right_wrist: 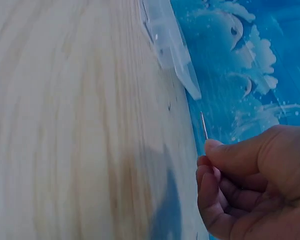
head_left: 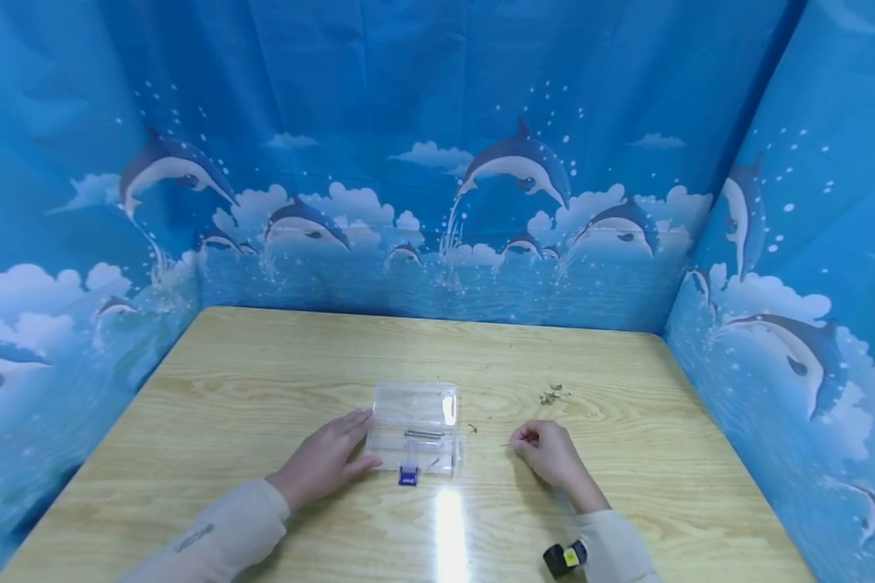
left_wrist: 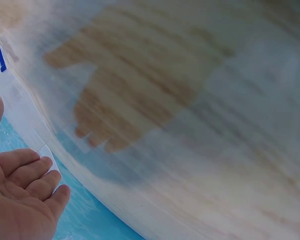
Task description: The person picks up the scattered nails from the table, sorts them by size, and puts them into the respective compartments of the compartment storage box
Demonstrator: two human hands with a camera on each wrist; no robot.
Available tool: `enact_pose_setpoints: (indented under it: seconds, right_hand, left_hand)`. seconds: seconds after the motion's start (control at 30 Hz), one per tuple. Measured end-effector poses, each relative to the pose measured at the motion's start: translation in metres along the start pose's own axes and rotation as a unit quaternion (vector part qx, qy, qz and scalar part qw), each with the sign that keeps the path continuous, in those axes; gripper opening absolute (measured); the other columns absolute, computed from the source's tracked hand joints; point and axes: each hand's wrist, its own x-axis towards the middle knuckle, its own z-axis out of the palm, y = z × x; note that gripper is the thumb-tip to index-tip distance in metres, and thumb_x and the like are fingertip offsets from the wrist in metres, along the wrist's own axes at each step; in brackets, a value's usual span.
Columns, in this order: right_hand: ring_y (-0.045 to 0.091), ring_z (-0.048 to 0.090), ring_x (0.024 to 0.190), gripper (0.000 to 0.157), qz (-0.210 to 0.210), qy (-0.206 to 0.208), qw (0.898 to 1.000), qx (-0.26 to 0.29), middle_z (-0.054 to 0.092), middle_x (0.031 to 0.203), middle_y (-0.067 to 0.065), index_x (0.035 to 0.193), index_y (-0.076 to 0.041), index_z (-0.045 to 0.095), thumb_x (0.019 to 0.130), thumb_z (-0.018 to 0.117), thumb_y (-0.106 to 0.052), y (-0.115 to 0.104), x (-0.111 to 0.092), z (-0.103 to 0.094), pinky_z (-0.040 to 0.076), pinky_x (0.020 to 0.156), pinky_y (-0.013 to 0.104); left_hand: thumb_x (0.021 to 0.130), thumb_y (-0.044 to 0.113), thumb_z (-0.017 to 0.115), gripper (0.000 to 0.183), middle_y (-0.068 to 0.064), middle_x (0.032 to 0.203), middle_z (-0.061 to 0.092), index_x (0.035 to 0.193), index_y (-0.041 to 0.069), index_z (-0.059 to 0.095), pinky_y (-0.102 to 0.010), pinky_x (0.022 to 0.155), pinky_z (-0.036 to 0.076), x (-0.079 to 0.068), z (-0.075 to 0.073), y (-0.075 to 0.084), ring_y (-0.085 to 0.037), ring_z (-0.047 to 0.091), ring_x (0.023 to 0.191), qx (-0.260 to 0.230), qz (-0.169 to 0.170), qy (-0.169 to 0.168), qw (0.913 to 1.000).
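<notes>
A clear plastic box (head_left: 411,453) lies on the table with its lid (head_left: 414,402) folded back and a blue clasp (head_left: 408,476) at its front. Long thin metal pieces (head_left: 424,435) and one small piece lie inside it. My left hand (head_left: 328,455) rests at the box's left side, fingers extended and thumb apart, touching its edge. To the right of the box, my right hand (head_left: 550,453) pinches a thin nail-like metal piece (right_wrist: 204,125) between thumb and forefinger. The piece sticks out past the fingertips, apart from the box; its held end is hidden.
Several small dark metal pieces (head_left: 551,395) lie in a loose pile beyond my right hand. A few more (head_left: 473,428) lie just right of the box. A black device with a yellow label (head_left: 567,559) is at my right wrist. A blue dolphin-print curtain (head_left: 437,275) surrounds the table.
</notes>
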Motion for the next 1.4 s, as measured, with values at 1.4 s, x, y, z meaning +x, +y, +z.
enact_pose_setpoints:
  seconds: [1.4]
  right_hand:
    - [0.005, 0.052, 0.062, 0.008, -0.139, 0.005, 0.990, -0.009, 0.062, 0.070, -0.005, 0.078, -0.010, 0.068, 0.084, 0.069, -0.005, -0.060, 0.008, 0.049, 0.048, 0.057, 0.017]
  left_hand:
    - [0.089, 0.045, 0.063, 0.070, -0.020, 0.143, 0.045, 0.135, -0.005, 0.048, -0.051, 0.109, 0.036, 0.001, 0.000, -0.002, -0.035, 0.044, 0.132, 0.004, 0.008, -0.002, 1.0000]
